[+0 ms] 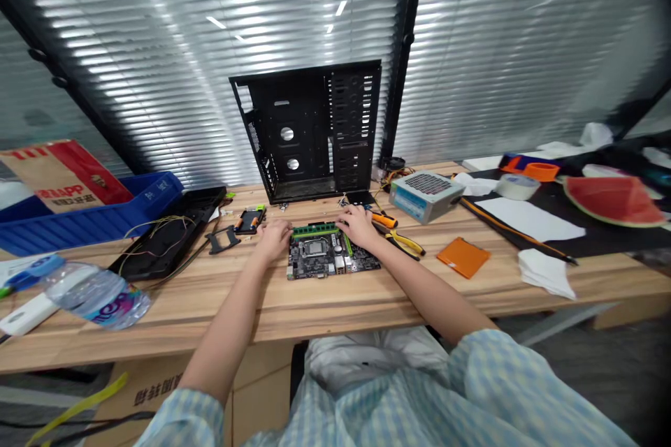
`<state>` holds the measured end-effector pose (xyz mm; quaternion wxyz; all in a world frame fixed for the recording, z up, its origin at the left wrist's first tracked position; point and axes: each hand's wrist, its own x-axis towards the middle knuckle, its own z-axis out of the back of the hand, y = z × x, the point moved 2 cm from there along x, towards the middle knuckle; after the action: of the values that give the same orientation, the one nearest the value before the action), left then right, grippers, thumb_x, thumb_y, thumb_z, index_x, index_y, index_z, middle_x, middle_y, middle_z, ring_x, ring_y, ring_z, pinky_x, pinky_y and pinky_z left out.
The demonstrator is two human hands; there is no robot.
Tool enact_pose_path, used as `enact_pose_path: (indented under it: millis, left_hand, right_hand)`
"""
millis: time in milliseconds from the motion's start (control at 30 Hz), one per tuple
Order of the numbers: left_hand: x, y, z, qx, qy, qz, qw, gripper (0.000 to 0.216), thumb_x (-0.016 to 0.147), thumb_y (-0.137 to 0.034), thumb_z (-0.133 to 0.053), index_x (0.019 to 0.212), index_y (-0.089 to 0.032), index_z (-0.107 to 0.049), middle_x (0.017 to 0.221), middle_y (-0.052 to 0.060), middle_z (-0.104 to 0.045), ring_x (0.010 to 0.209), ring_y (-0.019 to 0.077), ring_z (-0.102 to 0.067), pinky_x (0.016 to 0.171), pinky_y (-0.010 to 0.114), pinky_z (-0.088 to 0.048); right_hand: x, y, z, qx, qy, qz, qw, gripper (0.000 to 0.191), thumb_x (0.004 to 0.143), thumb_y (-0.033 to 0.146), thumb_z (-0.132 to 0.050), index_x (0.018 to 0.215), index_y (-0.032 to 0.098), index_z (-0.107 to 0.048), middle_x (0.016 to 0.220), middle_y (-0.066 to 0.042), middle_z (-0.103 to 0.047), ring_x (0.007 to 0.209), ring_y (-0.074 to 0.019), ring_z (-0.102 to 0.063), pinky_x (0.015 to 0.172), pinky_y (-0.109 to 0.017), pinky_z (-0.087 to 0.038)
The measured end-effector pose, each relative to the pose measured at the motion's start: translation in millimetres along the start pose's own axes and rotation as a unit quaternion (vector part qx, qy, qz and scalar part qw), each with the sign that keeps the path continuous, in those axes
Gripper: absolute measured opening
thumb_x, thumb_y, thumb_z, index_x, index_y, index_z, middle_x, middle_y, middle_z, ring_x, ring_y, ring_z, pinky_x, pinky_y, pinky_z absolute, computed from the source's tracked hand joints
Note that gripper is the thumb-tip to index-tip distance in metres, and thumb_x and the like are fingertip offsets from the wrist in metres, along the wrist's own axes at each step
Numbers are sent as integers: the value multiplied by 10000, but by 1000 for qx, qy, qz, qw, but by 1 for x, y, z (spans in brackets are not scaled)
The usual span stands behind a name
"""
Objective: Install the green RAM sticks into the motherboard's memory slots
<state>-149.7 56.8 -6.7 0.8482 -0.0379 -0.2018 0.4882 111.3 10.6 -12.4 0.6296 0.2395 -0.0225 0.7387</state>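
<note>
A small black motherboard [325, 258] lies flat on the wooden table [335, 300], with a green memory stick [314, 229] along its far edge. My left hand [275, 235] rests at the left end of that stick, fingers curled down onto it. At the stick's right end sits my right hand [358, 222], its fingers also pressed down there. Both hands are closed over the ends; the fingertips are partly hidden.
An open black computer case [314, 133] stands behind the board. A power supply [426, 194], pliers [403, 243], an orange pad [463, 256] and tape [517, 186] lie right. A case panel [172, 237], water bottle [99, 297] and blue bin [94, 213] are left.
</note>
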Motion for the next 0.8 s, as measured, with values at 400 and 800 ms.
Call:
enact_pose_path:
  millis: [400,800]
  left_hand:
    - [1,0,0,4,-11,-6,1000,172,905,-278,-457,950,-214,-609,1145,89,-673,1148,267,-531,964,478,-260]
    - [-1,-4,6,-5,-37,-6,999,191,930,-296,-421,962,-214,-591,1111,84,-659,1112,267,-535,958,471,-260]
  right_hand:
    - [0,-1,-1,-9,-19,7,1000,245,945,375,-483,964,273,-706,1171,-75,-556,1058,-249,-395,818,-376,-268]
    - [0,-1,2,7,-33,-4,999,249,947,370,-470,970,269,-696,1168,-87,-570,1067,-266,-407,839,-399,-269]
